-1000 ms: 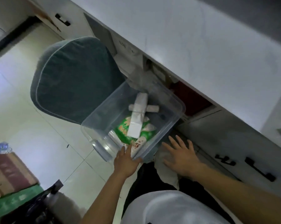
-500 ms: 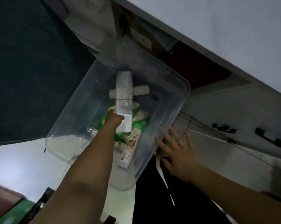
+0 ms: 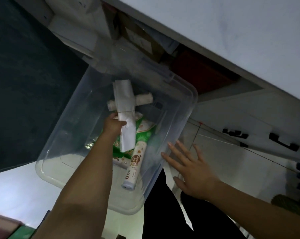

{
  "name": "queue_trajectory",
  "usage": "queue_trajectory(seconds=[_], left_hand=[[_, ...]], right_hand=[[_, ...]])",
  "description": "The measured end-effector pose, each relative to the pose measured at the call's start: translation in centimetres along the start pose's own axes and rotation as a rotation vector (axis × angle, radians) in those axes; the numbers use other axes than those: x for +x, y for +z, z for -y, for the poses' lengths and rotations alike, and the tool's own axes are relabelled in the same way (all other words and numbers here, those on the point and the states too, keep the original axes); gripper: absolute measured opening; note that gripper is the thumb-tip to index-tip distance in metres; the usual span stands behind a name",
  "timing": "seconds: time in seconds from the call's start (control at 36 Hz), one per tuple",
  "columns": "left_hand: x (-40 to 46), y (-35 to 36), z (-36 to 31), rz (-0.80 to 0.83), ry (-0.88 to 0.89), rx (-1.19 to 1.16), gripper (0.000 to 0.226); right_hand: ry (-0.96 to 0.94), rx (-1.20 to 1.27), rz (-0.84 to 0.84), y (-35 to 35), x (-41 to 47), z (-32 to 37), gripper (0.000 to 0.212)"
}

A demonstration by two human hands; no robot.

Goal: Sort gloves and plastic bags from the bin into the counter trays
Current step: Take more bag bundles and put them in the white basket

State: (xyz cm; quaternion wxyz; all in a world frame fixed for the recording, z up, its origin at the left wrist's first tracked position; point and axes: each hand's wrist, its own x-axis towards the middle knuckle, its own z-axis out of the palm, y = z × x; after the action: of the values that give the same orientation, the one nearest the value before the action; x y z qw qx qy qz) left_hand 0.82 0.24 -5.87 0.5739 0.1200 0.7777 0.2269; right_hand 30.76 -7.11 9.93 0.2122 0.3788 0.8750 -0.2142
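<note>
- Sorting is judged to be at an early stage: the white folded bundle [image 3: 124, 116], a green packet [image 3: 144, 133], a printed roll [image 3: 134, 166] and a cream roll [image 3: 144, 99] are all seen inside the clear bin [image 3: 178, 121]; the counter trays are not in view.
- The bundle is gripped by the left hand [image 3: 113, 125], reached down into the bin.
- The right hand [image 3: 189, 167] is held with fingers spread at the bin's outer wall; contact cannot be confirmed.

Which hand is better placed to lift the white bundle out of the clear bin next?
Left. The left hand is inside the clear bin, fingers already curled around the white bundle. The right hand lies spread open at the bin's outer wall, holding nothing, better suited to steadying it.
</note>
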Motion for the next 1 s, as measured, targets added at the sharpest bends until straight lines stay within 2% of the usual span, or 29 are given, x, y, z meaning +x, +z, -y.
queue_trajectory(seconds=[0.22, 0.31, 0.39, 0.44, 0.53, 0.61, 0.72, 0.81, 0.89, 1.0], left_hand=[[-9.3, -2.2, -1.7, -0.007, 0.051, -0.058, 0.051], [-14.8, -2.5, -2.7, 0.006, 0.098, -0.135, 0.050], [-20.8, -2.2, -4.3, 0.054, 0.168, -0.226, 0.046], [-24.8, -1.6, -5.7, 0.093, 0.212, -0.288, 0.044], [-30.3, -0.1, -8.2, 0.160, 0.296, -0.336, 0.041], [-34.8, 2.0, -10.9, 0.204, 0.412, -0.308, 0.040], [-40.0, 5.2, -14.0, 0.233, 0.531, -0.318, 0.048], [-43.5, 8.8, -15.8, 0.272, 0.607, -0.282, 0.053], [-46.3, 13.1, -17.2, 0.331, 0.653, -0.241, 0.054], [-48.9, 19.2, -19.4, 0.368, 0.684, -0.140, 0.046]], right_hand=[[-0.005, 0.051, 0.152, -2.0, 0.4, -0.7, 0.081], [0.066, 0.163, 0.112, -5.1, 0.5, -0.7, 0.084], [0.122, 0.440, 0.034, -9.4, 0.0, -0.6, 0.086], [0.153, 0.754, -0.019, -12.8, -0.7, -0.6, 0.085], [0.125, 1.212, -0.088, -17.6, -2.9, -1.2, 0.063], [0.098, 1.429, -0.181, -20.9, -6.1, -3.1, 0.049], [0.126, 1.698, -0.262, -24.1, -11.2, -7.4, 0.052], [0.003, 1.772, -0.244, -26.1, -15.3, -11.4, 0.060], [-0.150, 1.710, -0.210, -26.9, -18.9, -15.0, 0.059], [-0.189, 1.689, -0.248, -26.2, -22.5, -19.2, 0.061]])
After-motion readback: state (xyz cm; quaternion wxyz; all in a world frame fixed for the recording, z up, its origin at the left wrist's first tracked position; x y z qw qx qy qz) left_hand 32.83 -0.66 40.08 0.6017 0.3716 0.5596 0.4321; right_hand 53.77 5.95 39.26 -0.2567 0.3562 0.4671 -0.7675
